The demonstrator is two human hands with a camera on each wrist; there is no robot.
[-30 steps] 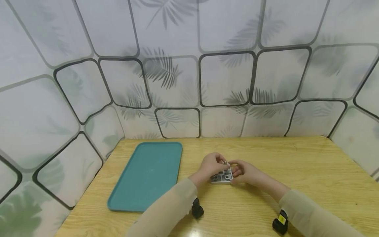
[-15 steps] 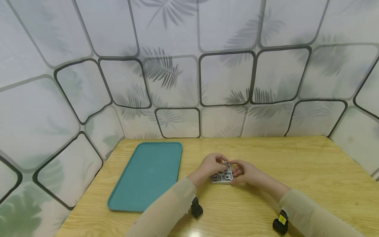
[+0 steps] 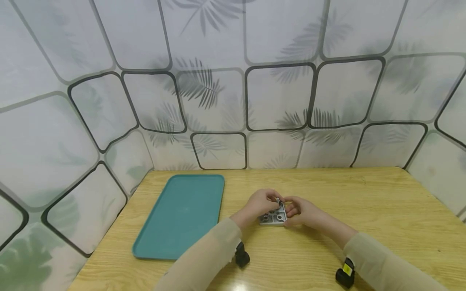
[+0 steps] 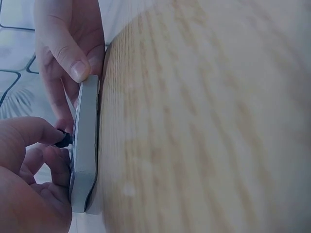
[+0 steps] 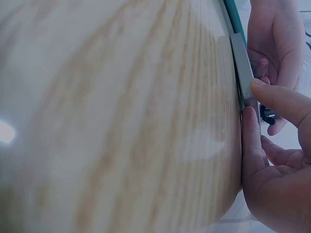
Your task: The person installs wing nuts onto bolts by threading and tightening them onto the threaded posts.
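A small square grey metal plate with round bosses in its recessed upper face lies on the wooden table. My left hand is over its left and far part, thumb and forefinger pinching a small black part that stands up from the face. Its exact kind cannot be told. From the other side my right hand grips the plate by its right edge, thumb at the near corner and fingers toward the far corner. In the right wrist view, the black part shows just beyond the right thumb. My left fingers hide some of the bosses.
A teal tray lies on the left of the wooden table, its near right corner behind the left sleeve. A patterned curtain hangs along the back and sides. Both wrists carry black cameras.
Little differs. My left hand has lowered very slightly while pinching the small black part, and more of that part shows above the plate. The right hand and plate stay nearly where they were.
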